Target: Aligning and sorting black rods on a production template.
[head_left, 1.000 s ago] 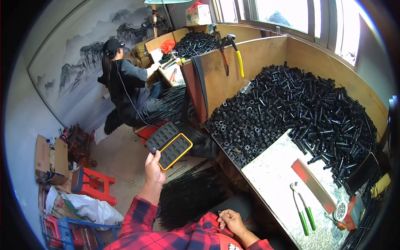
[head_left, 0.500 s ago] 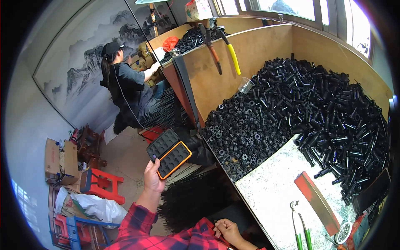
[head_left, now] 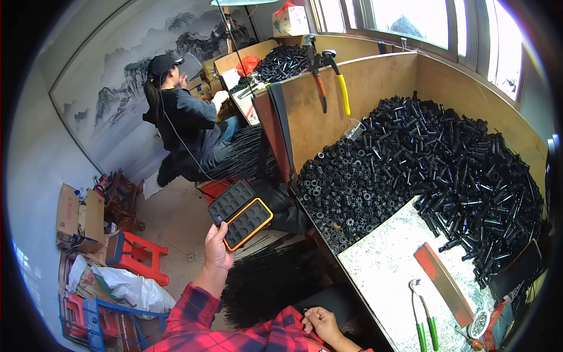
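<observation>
My left hand [head_left: 217, 249] grips a small hinged case [head_left: 248, 224] by its lower left corner, thumb on top. The case lies open; its lid is dark grey and its base has an orange rim, and both halves have moulded black recesses. No object shows in those recesses. Low in the middle, my right hand [head_left: 322, 323] rests against my red plaid shirt with its fingers curled in. Whether anything is between those fingers is hidden.
A wooden-walled bench holds a heap of black tubular parts [head_left: 434, 149] and smaller ring-like parts [head_left: 340, 190]. Green-handled pliers [head_left: 423, 322] and a red bar [head_left: 444, 284] lie on its pale top. Black rods [head_left: 272, 278] fill the space beside me. A co-worker [head_left: 182, 114] sits at the far left.
The view has shifted slightly, so the bench and window appear lower. The co-worker has raised one hand toward the chin. My hands and the case keep nearly the same pose.
</observation>
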### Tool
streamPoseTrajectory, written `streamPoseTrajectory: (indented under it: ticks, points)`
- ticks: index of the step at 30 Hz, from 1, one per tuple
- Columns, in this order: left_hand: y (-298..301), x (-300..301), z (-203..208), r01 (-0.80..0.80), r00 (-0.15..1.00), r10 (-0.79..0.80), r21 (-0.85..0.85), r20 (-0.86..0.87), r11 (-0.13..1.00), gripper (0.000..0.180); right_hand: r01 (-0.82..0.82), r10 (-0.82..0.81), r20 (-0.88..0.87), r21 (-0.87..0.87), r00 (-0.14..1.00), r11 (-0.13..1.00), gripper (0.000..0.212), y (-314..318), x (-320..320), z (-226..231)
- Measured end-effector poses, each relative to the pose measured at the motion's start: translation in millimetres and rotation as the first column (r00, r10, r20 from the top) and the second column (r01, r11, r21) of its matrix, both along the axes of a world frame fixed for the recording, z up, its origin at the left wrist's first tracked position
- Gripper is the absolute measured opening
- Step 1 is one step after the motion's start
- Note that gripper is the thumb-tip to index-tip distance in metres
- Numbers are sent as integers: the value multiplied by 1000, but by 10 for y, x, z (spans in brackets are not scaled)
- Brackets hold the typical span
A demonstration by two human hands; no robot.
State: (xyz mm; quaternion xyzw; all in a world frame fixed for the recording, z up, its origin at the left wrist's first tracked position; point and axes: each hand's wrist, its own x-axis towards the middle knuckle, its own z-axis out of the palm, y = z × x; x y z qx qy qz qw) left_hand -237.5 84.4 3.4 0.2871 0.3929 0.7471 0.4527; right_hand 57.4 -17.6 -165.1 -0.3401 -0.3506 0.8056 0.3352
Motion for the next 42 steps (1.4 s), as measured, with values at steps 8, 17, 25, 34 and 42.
streamPoseTrajectory:
  ticks: [8, 17, 25, 34, 42]
  points:
    - [-113, -64, 75, -15, 1000, 15, 34, -8, 999, 33, 9, -9, 9, 0, 1000, 1000, 12, -19, -25, -51]
    - [-247, -91, 138, -39, 999, 40, 61, -4, 997, 35, 24, -25, 43, 11, 999, 1000, 13, -49, -27, 59]
    - [-380, -169, 164, -46, 999, 46, 53, 5, 998, 34, 14, -24, 121, 84, 992, 996, 14, -91, -61, 463]
    - [-457, -289, 204, -112, 994, 113, 86, -3, 990, 31, 2, -23, 147, 141, 989, 990, 13, -161, -101, 673]
    - [-503, -374, 182, -107, 994, 106, 74, 17, 992, 31, -25, 3, 168, 126, 986, 992, 12, -223, -163, 716]
